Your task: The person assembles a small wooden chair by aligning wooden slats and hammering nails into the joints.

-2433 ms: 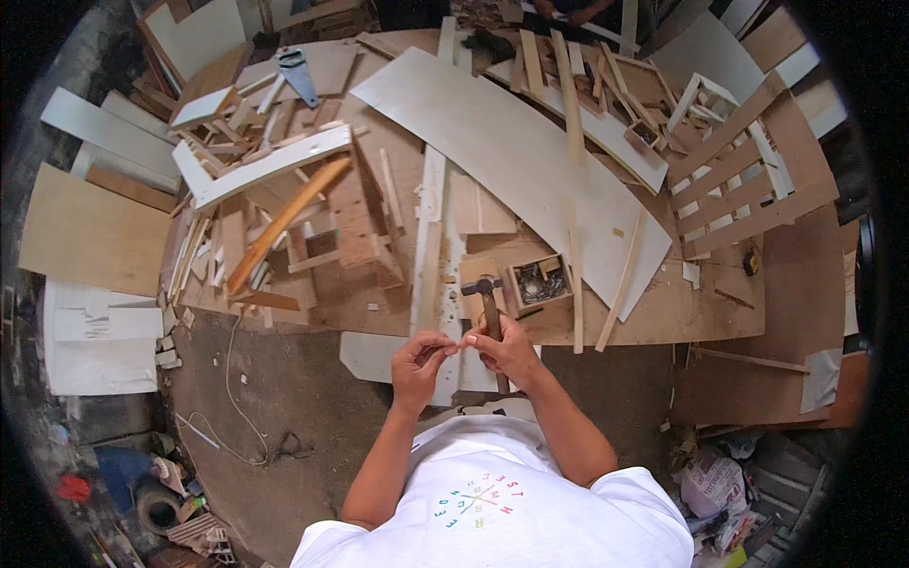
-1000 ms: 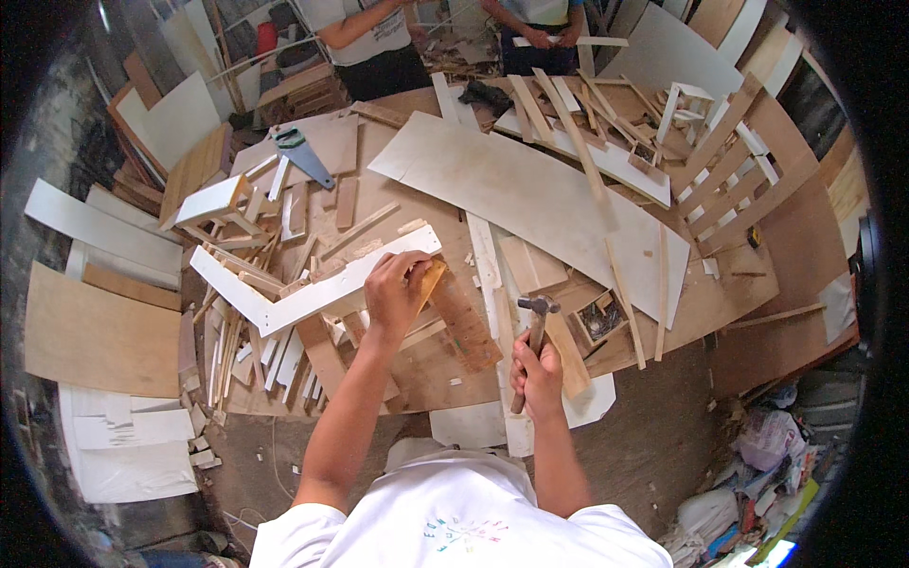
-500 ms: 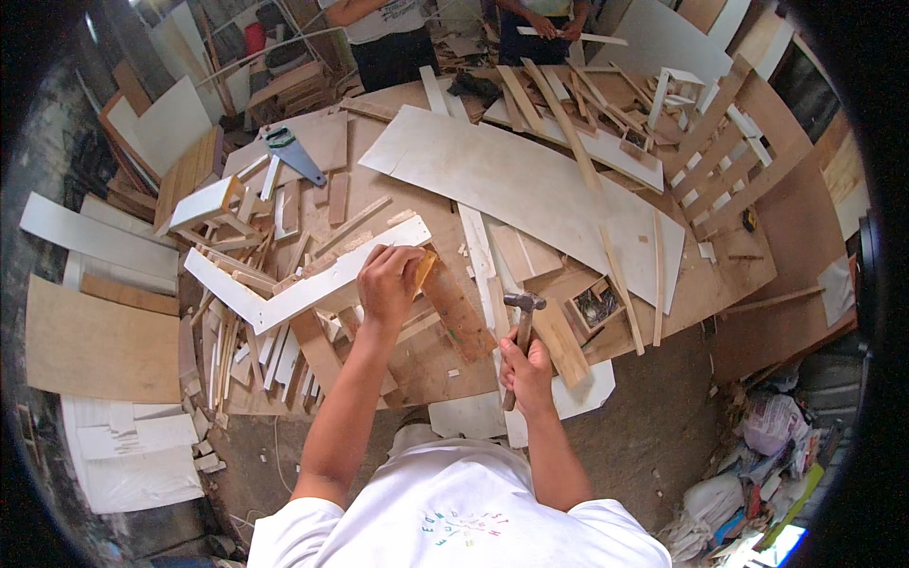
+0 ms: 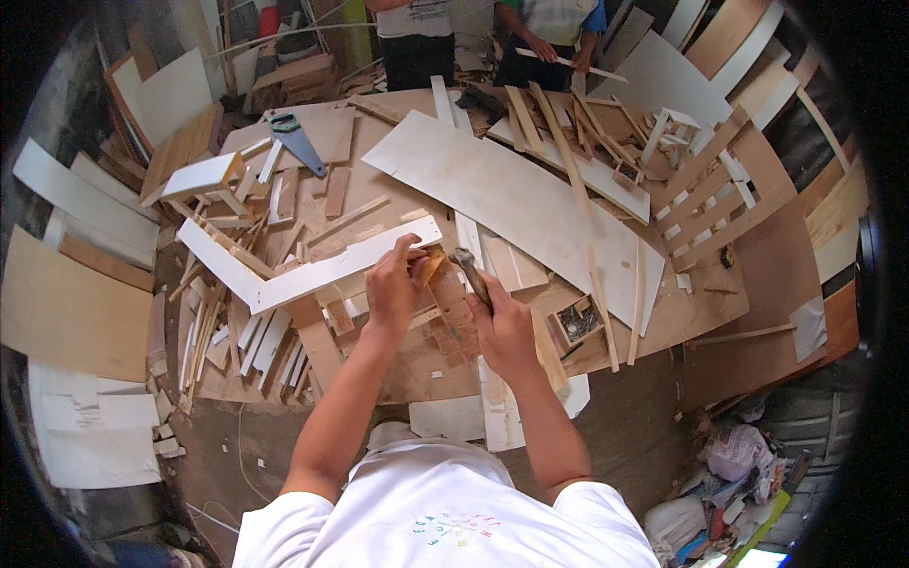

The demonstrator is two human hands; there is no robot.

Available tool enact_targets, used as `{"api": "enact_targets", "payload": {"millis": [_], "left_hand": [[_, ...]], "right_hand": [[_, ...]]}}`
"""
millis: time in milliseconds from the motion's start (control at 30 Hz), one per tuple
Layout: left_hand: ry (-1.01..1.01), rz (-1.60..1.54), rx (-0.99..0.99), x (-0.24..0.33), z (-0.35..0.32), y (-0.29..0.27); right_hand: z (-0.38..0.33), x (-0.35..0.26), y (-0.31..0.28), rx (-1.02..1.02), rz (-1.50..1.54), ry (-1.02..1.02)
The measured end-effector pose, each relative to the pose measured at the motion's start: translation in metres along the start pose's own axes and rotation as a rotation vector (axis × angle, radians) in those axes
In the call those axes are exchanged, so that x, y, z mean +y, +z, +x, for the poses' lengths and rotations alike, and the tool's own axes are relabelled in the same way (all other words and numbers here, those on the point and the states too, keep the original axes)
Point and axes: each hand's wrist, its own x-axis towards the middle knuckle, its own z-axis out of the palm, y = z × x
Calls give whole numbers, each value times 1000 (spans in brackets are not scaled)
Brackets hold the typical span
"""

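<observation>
Leaning over the cluttered workbench point(image 4: 379, 189), the person has the left hand point(image 4: 393, 289) pinched shut on a small orange-brown wood block point(image 4: 434, 268), which sits right against the end of a long white angled board point(image 4: 312, 273). The right hand point(image 4: 507, 331) is wrapped tight round the handle of a hammer point(image 4: 471, 275), whose dark head lies just beside the block, close to the left fingertips; from here I cannot tell if head and block touch.

No readable packaging lies on the bench itself. A small open wooden box point(image 4: 578, 320) with dark bits inside sits just right of the right hand. Down by the floor at the lower right there is a heap of crumpled bags and wrappers point(image 4: 729, 473), pinkish, white and green, well apart from the work.

Around the hands it is all offcuts: a big pale sheet point(image 4: 511, 204) lies slantwise across the middle of the bench, thin battens point(image 4: 578, 208) crossing over it. A handsaw point(image 4: 295, 140) with a blue-green handle lies near the far left corner. A white slatted frame point(image 4: 705, 204) rests at the far right. Loose strips and short sticks point(image 4: 227, 322) crowd the left edge beside the angled board. Large plywood panels point(image 4: 71, 303) lean to the left.

Two other people point(image 4: 473, 28) stand at the far end, one holding a thin stick.
</observation>
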Motion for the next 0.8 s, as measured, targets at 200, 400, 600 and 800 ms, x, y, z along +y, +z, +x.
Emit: {"api": "enact_targets", "payload": {"millis": [200,400,600,800], "left_hand": [[-62,117,-19,5,-1,-5],[-138,73,-21,0,-1,-9],[-221,5,-38,-4,3,-6],[-309,-114,-55,-3,7,-8]], "right_hand": [[27,17,23,6,-165,-216],[20,-13,20,30,-44,-200],[28,4,26,30,-229,-258],[34,27,33,-92,-374,-342]]}}
